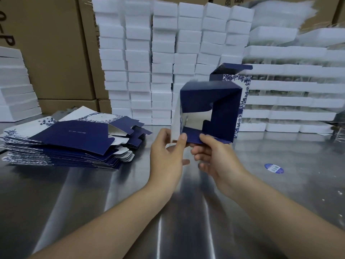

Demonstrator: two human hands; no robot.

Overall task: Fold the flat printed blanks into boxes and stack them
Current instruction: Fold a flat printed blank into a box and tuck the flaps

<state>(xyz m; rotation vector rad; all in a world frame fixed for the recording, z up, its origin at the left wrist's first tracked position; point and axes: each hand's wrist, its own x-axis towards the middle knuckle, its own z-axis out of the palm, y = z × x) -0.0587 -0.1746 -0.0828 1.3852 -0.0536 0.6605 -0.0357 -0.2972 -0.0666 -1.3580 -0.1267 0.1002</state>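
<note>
One half-folded navy box (220, 101) held above tabletop (280, 193) centre, lower flap (192, 136) pinched by left hand (166, 150) and right hand (216, 157). Stack of flat printed blanks (65, 143) laid near left edge, well apart from box.

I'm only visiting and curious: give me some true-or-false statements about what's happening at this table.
1. The left hand and right hand both hold a half-folded navy box. True.
2. The pile of flat blanks lies to the person's right. False: it lies to the left.
3. The table is wooden. False: it is shiny metal.
4. White boxes are stacked at the back. True.
</note>
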